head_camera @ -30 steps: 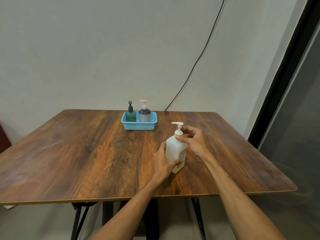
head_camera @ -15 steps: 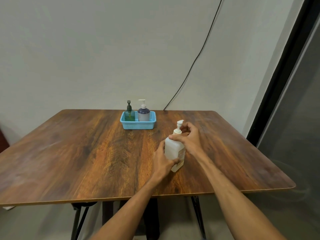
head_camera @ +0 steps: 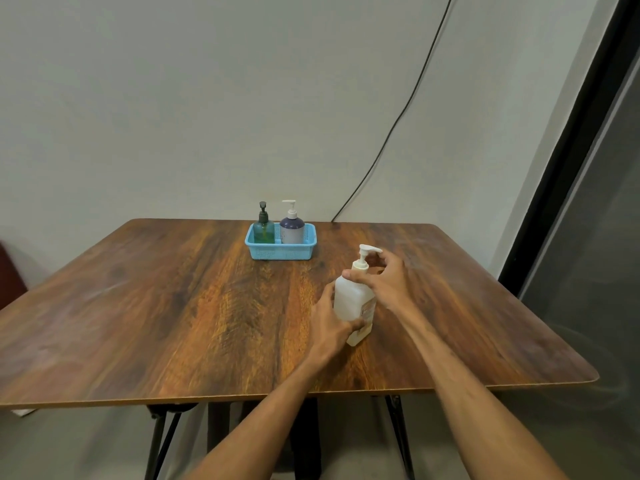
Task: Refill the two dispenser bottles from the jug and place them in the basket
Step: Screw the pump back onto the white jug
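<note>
"What's the left hand (head_camera: 329, 323) doing?"
"Its fingers (head_camera: 356, 323) wrap the white jug (head_camera: 351, 301), upright on the counter (head_camera: 207, 306). The right hand (head_camera: 384, 278) curls round the pump neck (head_camera: 361, 266)."
"And the dispensers?"
"Well beyond both sets of fingers: green bottle (head_camera: 264, 231) and purple bottle (head_camera: 292, 231), side by side in the blue basket (head_camera: 280, 252)."
</note>
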